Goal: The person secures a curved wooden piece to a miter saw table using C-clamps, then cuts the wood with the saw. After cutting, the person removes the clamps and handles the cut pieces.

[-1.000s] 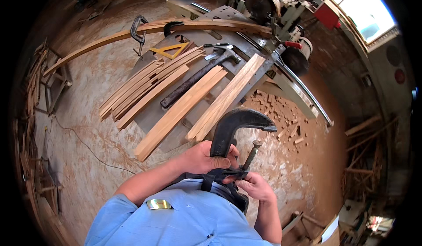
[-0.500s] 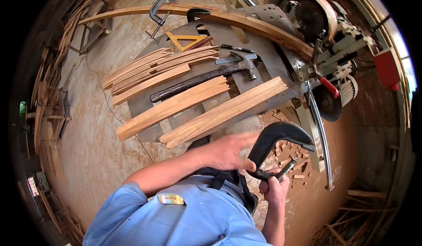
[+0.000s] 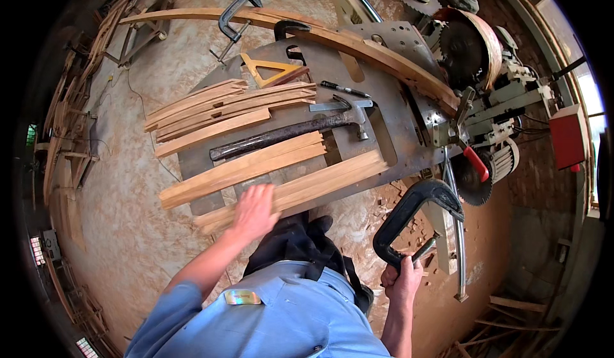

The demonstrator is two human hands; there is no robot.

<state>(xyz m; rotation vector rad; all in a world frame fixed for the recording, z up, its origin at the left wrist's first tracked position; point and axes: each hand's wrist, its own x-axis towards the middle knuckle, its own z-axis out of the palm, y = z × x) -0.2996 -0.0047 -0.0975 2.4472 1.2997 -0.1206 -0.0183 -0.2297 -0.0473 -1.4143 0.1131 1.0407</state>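
My right hand is closed around the screw end of a large black C-clamp. The clamp is held up off the table's near right side, with its jaw around nothing. My left hand, slightly blurred, has its fingers over the nearest wooden strips, close to their left end. These strips lie slanted along the near edge of the metal table. Just beyond them are another pair of strips with notched ends and a claw hammer.
Farther back lie more cut strips, a yellow set square and a black pen. Another C-clamp and a black clamp sit on a long curved beam. Toothed saw blades stand at the right.
My left hand has left the C-clamp and moved left onto the nearest strips. Those strips have shifted left and toward me. My right hand keeps holding the clamp.
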